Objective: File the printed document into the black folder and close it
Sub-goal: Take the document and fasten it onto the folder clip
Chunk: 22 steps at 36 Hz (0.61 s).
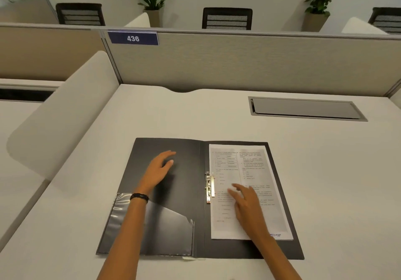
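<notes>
Black folder lies open near desk front edge. Printed document on right leaf beside metal clip. Left hand flat on left leaf, fingers apart, empty. Right hand spread on document, gripping nothing.

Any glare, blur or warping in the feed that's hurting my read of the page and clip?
Head view: printed document text is too soft to read; right hand slightly motion-blurred; glare streaks on the plastic pocket; left hand casts a soft shadow on the black folder; wide-angle bends the desk edges.

folder: matt black plastic | clip: shiny metal | pocket: glossy clear plastic
</notes>
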Motion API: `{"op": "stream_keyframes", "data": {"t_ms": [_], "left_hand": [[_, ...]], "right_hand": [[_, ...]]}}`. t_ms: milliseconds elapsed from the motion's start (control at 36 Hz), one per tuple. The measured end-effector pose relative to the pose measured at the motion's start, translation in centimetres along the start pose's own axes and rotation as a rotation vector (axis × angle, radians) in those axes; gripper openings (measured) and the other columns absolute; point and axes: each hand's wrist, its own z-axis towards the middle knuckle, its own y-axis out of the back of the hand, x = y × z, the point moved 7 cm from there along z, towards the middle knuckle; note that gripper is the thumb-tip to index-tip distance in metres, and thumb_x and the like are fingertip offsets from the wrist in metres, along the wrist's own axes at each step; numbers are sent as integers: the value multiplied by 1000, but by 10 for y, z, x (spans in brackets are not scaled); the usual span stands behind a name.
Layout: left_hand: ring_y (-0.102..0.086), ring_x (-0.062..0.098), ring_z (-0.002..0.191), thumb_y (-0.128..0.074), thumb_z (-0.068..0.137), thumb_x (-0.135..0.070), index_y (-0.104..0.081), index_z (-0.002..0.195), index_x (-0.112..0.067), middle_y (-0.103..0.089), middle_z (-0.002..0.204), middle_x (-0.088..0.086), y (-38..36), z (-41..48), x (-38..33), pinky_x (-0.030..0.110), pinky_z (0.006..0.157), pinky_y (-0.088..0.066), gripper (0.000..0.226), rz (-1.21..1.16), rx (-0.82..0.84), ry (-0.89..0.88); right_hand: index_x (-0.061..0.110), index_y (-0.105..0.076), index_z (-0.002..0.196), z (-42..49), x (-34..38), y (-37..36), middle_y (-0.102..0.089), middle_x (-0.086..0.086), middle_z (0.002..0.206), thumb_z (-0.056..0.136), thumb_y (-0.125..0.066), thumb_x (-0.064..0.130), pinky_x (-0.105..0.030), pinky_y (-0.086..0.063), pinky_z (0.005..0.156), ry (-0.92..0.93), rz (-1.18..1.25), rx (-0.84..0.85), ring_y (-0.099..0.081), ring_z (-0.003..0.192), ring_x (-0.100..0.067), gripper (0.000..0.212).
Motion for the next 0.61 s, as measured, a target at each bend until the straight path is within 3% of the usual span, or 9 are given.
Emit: {"op": "stream_keyframes", "data": {"t_ms": [194,333,500,611], "left_hand": [[-24,34,140,-54,90,-10,-39,136,-4,-30,149,22,47,-17,50,44,116,-19,49,133,-174,258],[-27,38,137,-56,89,-15,-36,137,-2,-30,147,24,48,-26,62,47,114,-22,53,154,-159,376],[-20,43,138,-57,89,-22,-29,141,-7,-22,149,27,56,-41,72,54,115,-19,61,137,-227,509],[-35,46,129,-57,89,-16,-33,136,-2,-37,141,27,63,-49,69,55,110,-29,55,125,-259,449]], "right_hand": [[9,-55,122,-2,-66,38,-40,-15,143,85,-56,1,-43,-36,106,-275,56,-39,-41,129,-32,38],[9,-46,131,-15,-88,45,-31,-15,148,91,-49,8,-40,-29,110,-402,137,-22,-32,135,-30,40],[6,-46,131,-19,-94,53,-37,-16,145,92,-49,7,-45,-31,110,-553,352,-72,-39,131,-32,39],[9,-48,129,-19,-94,57,-42,-13,142,92,-49,11,-48,-36,108,-585,396,-62,-44,126,-32,37]]}}
